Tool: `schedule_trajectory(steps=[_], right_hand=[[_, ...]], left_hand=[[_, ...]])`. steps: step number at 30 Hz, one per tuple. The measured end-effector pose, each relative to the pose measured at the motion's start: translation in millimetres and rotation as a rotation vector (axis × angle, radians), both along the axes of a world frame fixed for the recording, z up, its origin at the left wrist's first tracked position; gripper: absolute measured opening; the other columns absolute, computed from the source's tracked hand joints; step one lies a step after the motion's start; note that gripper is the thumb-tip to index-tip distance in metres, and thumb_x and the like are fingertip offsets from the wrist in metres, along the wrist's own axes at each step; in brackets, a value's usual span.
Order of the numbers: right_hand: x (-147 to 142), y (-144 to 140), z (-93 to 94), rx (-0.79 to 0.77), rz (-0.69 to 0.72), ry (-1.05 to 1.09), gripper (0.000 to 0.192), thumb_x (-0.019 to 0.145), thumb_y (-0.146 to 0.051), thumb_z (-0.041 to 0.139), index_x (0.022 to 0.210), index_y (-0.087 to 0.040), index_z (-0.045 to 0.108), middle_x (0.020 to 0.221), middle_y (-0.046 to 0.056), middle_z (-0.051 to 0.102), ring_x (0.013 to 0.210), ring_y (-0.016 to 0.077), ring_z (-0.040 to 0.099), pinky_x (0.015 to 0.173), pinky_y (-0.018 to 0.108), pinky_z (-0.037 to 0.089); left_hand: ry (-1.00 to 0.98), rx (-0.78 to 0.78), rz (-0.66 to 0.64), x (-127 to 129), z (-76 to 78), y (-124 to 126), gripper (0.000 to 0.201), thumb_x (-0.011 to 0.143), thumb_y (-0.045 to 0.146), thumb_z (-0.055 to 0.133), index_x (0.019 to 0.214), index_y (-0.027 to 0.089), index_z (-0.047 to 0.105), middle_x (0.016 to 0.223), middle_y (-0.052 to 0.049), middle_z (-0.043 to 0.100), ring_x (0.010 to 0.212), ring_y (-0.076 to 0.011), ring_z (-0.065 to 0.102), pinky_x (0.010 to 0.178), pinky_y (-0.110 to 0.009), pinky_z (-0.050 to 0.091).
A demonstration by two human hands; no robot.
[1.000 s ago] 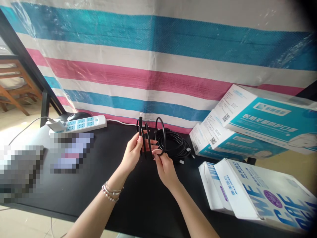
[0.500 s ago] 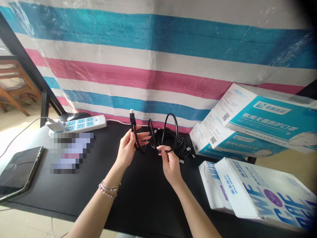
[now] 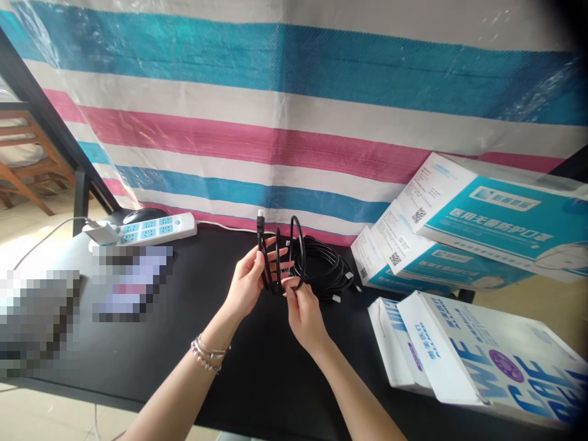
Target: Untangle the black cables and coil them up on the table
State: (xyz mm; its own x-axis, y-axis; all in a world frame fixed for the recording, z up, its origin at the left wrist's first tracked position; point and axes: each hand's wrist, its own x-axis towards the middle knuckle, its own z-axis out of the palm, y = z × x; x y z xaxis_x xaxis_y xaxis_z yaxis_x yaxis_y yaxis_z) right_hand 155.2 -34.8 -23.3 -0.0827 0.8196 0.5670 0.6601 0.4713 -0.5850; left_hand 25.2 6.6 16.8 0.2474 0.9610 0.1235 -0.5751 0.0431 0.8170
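A black cable [image 3: 302, 248] hangs in loose loops between my two hands above the dark table. My left hand [image 3: 250, 278] pinches it by thumb just below a black plug with a pale capped tip [image 3: 260, 219] that points up; its other fingers reach behind the loops. Close beside it, my right hand [image 3: 307, 309] pinches the lower part of the loops between thumb and fingertips. Behind my right hand, a heap of coiled black cables [image 3: 328, 266] with white ends lies on the table, partly hidden by the hand and loops.
On the left are a white power strip [image 3: 151, 229] with a charger plugged in, plus blurred-out items. Stacked mask boxes [image 3: 496, 214] and white printed cartons [image 3: 500, 355] stand at the right. A striped plastic sheet [image 3: 275, 110] hangs along the table's back edge.
My left hand has moved right with the plug, and my right hand slightly left and down. The hands are closer together, and the cable loops between them are drawn tighter.
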Motion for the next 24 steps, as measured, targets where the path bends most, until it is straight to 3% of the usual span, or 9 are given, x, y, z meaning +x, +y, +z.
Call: schedule_trajectory(steps=[11, 17, 24], right_hand=[[-7, 0, -10.6, -0.067, 0.107, -0.207, 0.03, 0.084, -0.01, 0.034, 0.103, -0.015, 0.057, 0.093, 0.012, 0.065, 0.086, 0.0248, 0.06, 0.076, 0.041, 0.047], [-3, 2, -4.0, -0.066, 0.079, -0.07, 0.024, 0.089, -0.016, 0.034, 0.096, -0.018, 0.057, 0.089, 0.009, 0.066, 0.083, 0.0228, 0.062, 0.074, 0.037, 0.048], [2, 3, -2.6, -0.016, -0.018, 0.106, 0.021, 0.091, -0.018, 0.034, 0.092, -0.019, 0.054, 0.088, 0.007, 0.064, 0.08, 0.0184, 0.062, 0.072, 0.033, 0.048]], left_hand=[[0.098, 0.018, -0.086, 3, 2.1, -10, 0.054, 0.081, 0.042, 0.054, 0.128, 0.018, 0.046, 0.108, -0.015, 0.065, 0.084, -0.027, 0.067, 0.064, -0.034, 0.056], [0.099, 0.016, -0.01, 3, 2.3, -7, 0.055, 0.083, 0.04, 0.052, 0.132, 0.017, 0.04, 0.107, -0.015, 0.065, 0.079, -0.024, 0.068, 0.06, -0.031, 0.055], [0.142, 0.082, 0.095, -7, 5.2, 1, 0.05, 0.082, 0.041, 0.053, 0.123, 0.012, 0.048, 0.095, -0.013, 0.068, 0.077, -0.0229, 0.067, 0.067, -0.034, 0.055]])
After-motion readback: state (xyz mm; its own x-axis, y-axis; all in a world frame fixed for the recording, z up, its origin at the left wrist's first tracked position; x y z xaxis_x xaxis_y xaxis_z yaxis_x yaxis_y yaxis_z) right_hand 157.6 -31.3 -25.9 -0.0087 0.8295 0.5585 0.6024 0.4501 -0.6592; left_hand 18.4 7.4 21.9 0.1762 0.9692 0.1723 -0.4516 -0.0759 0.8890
